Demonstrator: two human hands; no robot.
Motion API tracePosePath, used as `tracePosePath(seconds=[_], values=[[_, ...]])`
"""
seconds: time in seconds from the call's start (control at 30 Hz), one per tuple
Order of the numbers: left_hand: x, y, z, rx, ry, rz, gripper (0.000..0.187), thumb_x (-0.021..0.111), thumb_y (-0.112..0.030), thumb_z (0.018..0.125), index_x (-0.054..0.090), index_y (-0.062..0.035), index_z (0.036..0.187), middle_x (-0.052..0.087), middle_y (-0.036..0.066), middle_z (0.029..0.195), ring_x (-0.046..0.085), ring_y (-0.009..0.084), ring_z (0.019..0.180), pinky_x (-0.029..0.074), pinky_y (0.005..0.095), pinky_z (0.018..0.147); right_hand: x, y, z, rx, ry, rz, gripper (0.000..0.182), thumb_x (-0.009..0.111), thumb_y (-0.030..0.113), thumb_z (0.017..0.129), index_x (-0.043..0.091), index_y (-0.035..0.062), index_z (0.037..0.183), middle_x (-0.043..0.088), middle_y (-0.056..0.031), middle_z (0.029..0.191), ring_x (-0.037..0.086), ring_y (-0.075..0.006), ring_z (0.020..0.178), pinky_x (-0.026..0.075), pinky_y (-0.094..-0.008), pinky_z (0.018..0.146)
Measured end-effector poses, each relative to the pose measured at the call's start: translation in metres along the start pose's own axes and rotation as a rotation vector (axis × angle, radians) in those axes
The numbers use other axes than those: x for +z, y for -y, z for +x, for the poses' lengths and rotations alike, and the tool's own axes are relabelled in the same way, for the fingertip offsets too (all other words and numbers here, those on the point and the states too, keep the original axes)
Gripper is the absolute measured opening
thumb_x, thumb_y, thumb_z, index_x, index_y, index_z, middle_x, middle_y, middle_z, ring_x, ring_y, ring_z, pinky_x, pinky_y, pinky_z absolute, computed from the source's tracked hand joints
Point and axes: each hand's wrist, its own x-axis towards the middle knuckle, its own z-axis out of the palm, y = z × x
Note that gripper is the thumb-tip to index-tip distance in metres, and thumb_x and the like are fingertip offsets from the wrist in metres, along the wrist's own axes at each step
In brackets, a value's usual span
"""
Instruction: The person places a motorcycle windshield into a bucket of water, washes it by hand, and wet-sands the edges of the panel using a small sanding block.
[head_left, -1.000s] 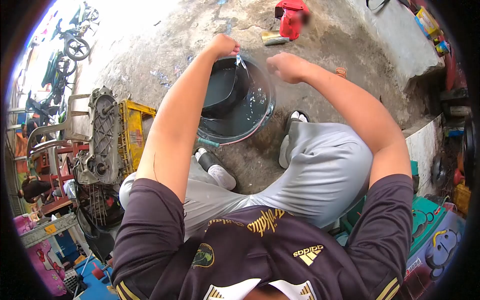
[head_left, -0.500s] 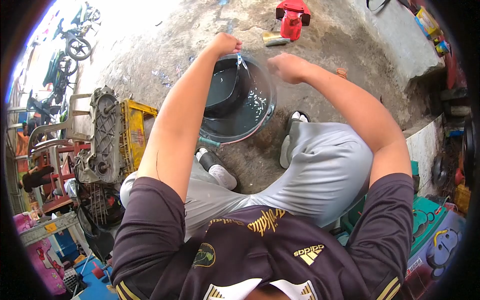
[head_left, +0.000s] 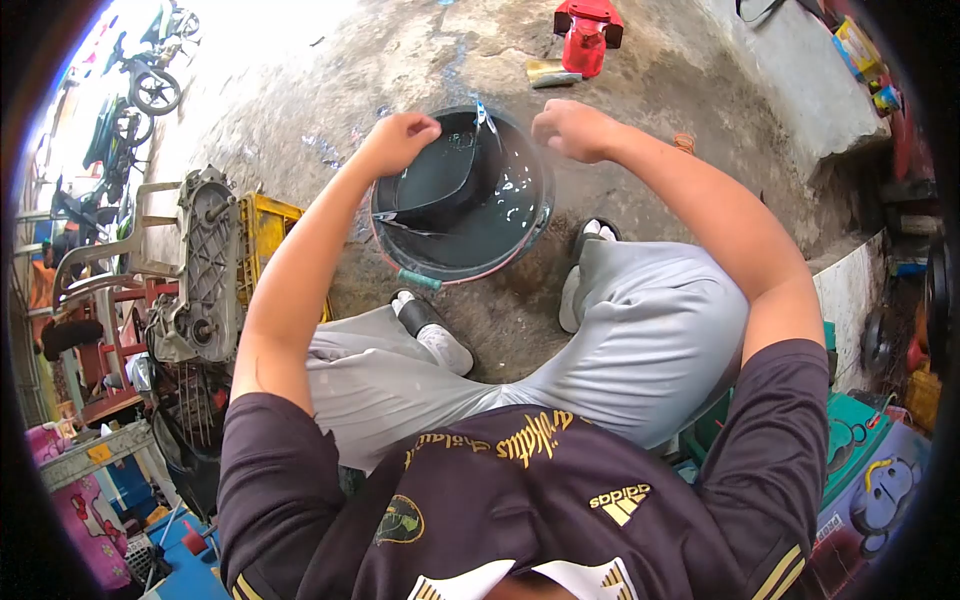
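Observation:
A round dark bucket [head_left: 545, 212] of water stands on the floor before my feet. Partly under the water lies a black curved piece [head_left: 478, 178] whose kind I cannot make out; a blue-and-white pointed tip [head_left: 481, 112] sticks up at the far rim. My left hand [head_left: 400, 142] hovers over the bucket's far left edge, fingers curled and pinched together. Just outside the far right rim is my right hand [head_left: 578, 130], its fingers also bent closed. Whatever either hand may hold is hidden or too small to name.
Beyond the bucket sit a red part [head_left: 586, 40] and a short tan piece [head_left: 553, 73]. To the left are a metal engine casing [head_left: 208, 265], a yellow crate [head_left: 262, 235] and parked motorbikes [head_left: 152, 90]. A concrete ledge [head_left: 800, 100] runs along the right.
My left hand has come away from the blue-and-white tip at the far rim, moving left and nearer. The right hand has barely shifted. More of the black piece's left end now shows.

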Motion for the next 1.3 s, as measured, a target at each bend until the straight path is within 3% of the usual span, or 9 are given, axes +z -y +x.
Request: tracePosePath(seconds=[0.2, 0.37, 0.47, 0.57, 0.63, 0.77, 0.83, 1.17, 1.3], values=[[-0.015, 0.001, -0.097, 0.014, 0.021, 0.101, 0.02, 0.073, -0.02, 0.092, 0.077, -0.0042, 0.102, 0.076, 0.012, 0.096, 0.072, 0.025, 0.092, 0.054, 0.0374, 0.088, -0.006, 0.026, 0.008, 0.016, -0.014, 0.086, 0.029, 0.068, 0.009, 0.086, 0.071, 0.0076, 0.115, 0.07, -0.0169, 0.104, 0.066, -0.0365, 0.099, 0.053, -0.0465, 0.089], [-0.004, -0.011, -0.135, 0.127, -0.084, 0.159, 0.015, 0.075, -0.018, 0.088, 0.076, -0.0036, 0.092, 0.074, 0.014, 0.095, 0.07, 0.032, 0.095, 0.053, 0.0404, 0.086, -0.019, 0.082, 0.014, 0.074, -0.001, 0.43, 0.032, 0.07, 0.014, 0.089, 0.069, 0.0046, 0.12, 0.072, -0.0108, 0.105, 0.067, -0.0175, 0.094, 0.054, -0.0343, 0.085], [-0.001, -0.023, -0.152, 0.062, -0.182, 0.101, 0.02, 0.079, -0.023, 0.085, 0.075, -0.0033, 0.088, 0.073, 0.015, 0.09, 0.07, 0.0334, 0.089, 0.053, 0.0405, 0.084, -0.044, 0.132, 0.019, 0.109, 0.055, 0.587, 0.032, 0.071, 0.013, 0.09, 0.069, 0.0018, 0.12, 0.072, -0.0077, 0.106, 0.066, -0.0133, 0.096, 0.054, -0.0314, 0.084], [-0.009, -0.045, -0.166, -0.125, -0.201, -0.084, 0.026, 0.081, -0.029, 0.086, 0.076, -0.0042, 0.092, 0.074, 0.013, 0.089, 0.071, 0.027, 0.081, 0.054, 0.0373, 0.079, -0.047, 0.153, 0.02, 0.079, 0.077, 0.816, 0.032, 0.071, 0.013, 0.091, 0.069, -0.0003, 0.12, 0.072, -0.006, 0.109, 0.065, -0.0125, 0.098, 0.053, -0.0295, 0.087], [-0.012, -0.053, -0.173, -0.109, -0.281, -0.307, 0.027, 0.079, -0.029, 0.09, 0.077, -0.0049, 0.102, 0.076, 0.008, 0.093, 0.069, 0.0169, 0.079, 0.055, 0.033, 0.077, -0.05, 0.17, 0.016, 0.072, 0.059, 0.795, 0.033, 0.072, 0.012, 0.092, 0.069, -0.0015, 0.122, 0.072, -0.0053, 0.111, 0.065, -0.0114, 0.099, 0.052, -0.0285, 0.09], [-0.022, -0.064, -0.183, -0.044, -0.308, -0.491, 0.031, 0.078, -0.03, 0.089, 0.077, -0.0046, 0.107, 0.078, 0.013, 0.1, 0.072, 0.0204, 0.086, 0.057, 0.0364, 0.082, -0.044, 0.193, 0.009, 0.083, 0.016, 0.925, 0.031, 0.074, 0.011, 0.091, 0.072, 0.0006, 0.121, 0.073, -0.0062, 0.101, 0.065, -0.0096, 0.089, 0.052, -0.026, 0.079], [-0.024, -0.069, -0.186, 0.028, -0.271, -0.459, 0.03, 0.076, -0.024, 0.094, 0.076, -0.0035, 0.115, 0.076, 0.004, 0.099, 0.066, 0.0088, 0.082, 0.055, 0.0288, 0.076, -0.043, 0.2, 0.008, 0.106, 0.033, 0.891, 0.032, 0.075, 0.011, 0.091, 0.072, 0.0008, 0.12, 0.073, -0.0064, 0.102, 0.066, -0.0102, 0.091, 0.053, -0.0264, 0.081], [-0.03, -0.067, -0.197, 0.023, -0.256, -0.541, 0.033, 0.078, -0.025, 0.092, 0.074, -0.0019, 0.115, 0.077, 0.006, 0.098, 0.065, 0.0105, 0.08, 0.053, 0.0283, 0.073, -0.032, 0.217, 0.013, 0.186, 0.043, 1.049, 0.03, 0.074, 0.007, 0.092, 0.07, 0.001, 0.121, 0.073, -0.0059, 0.106, 0.066, -0.0108, 0.096, 0.054, -0.0274, 0.087], [-0.062, -0.069, -0.201, 0.06, -0.154, -0.303, 0.031, 0.078, -0.025, 0.09, 0.074, -0.0032, 0.111, 0.077, 0.008, 0.098, 0.066, 0.0147, 0.082, 0.052, 0.0329, 0.075, -0.029, 0.22, 0.016, 0.115, 0.056, 1.039, 0.033, 0.076, 0.009, 0.091, 0.069, 0.0019, 0.122, 0.073, -0.0051, 0.106, 0.066, -0.0116, 0.096, 0.054, -0.0279, 0.088]])
